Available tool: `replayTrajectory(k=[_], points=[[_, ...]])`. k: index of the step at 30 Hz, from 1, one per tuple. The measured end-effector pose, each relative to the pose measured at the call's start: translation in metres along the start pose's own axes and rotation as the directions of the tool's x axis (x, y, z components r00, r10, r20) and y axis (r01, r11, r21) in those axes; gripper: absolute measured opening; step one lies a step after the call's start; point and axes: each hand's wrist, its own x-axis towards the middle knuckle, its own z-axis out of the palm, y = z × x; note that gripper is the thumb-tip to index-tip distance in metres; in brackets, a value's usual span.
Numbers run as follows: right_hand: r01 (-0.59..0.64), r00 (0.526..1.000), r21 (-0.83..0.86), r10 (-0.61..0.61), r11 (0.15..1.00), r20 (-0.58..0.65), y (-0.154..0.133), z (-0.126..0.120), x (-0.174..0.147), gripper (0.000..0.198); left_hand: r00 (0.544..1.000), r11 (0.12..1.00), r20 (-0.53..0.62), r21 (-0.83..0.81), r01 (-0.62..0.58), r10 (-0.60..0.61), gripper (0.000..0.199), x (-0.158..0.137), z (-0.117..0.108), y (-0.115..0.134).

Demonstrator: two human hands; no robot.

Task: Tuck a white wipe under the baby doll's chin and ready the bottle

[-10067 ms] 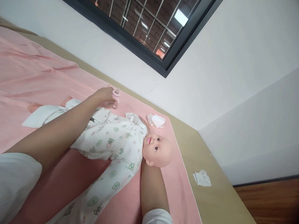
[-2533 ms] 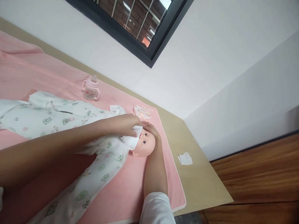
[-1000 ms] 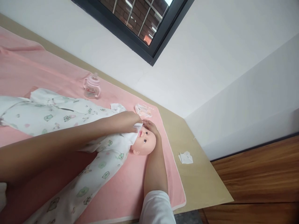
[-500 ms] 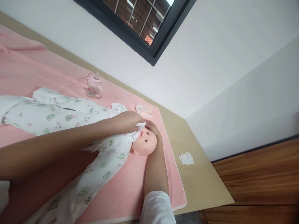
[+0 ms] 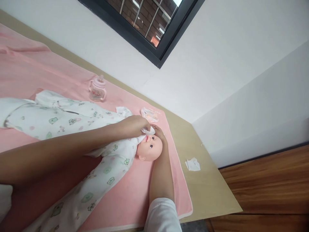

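Note:
A baby doll [image 5: 154,149] in a white patterned outfit [image 5: 72,117] lies on its back, its head toward the right. Pinched in my left hand [image 5: 136,126] is a white wipe [image 5: 149,130], held against the doll's face beside the mouth. My left forearm crosses over the outfit and hides part of it. Around the far side of the doll's head curves my right hand [image 5: 159,131], fingers bent against it. The fingertips are partly covered by the wipe and my left hand.
A pink blanket [image 5: 140,190] covers much of the tan table [image 5: 210,190]. On it stand a two-handled baby bottle [image 5: 97,89] and a small clear packet [image 5: 149,114]. A folded white tissue [image 5: 192,164] lies on the bare tabletop. A wall and a dark-framed window [image 5: 159,53] rise behind.
The wipe in my left hand has shifted slightly and now bulges outward in a rounded fold. My right hand stays around the doll's head.

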Motion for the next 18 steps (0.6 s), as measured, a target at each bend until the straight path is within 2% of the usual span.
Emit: replayTrajectory(k=[5, 15, 18], points=[[0.021, 0.999, -0.071, -0.022, 0.997, -0.024, -0.0044, 0.0028, -0.0041, 0.036, 1.000, 0.999, 0.007, 0.031, 0.020, -0.020, 0.035, 0.0008, -0.0005, 0.0005], [0.031, 0.999, -0.021, -0.032, 0.999, -0.023, -0.0067, 0.0060, -0.0058, 0.028, 0.998, 0.998, 0.005, -0.004, 0.068, -0.068, 0.038, 0.0014, 0.0000, 0.0008], [0.031, 0.999, -0.011, -0.031, 0.999, -0.018, -0.0061, 0.0060, -0.0074, 0.026, 0.998, 0.998, -0.003, -0.025, 0.061, -0.061, 0.034, 0.0006, -0.0003, 0.0014]])
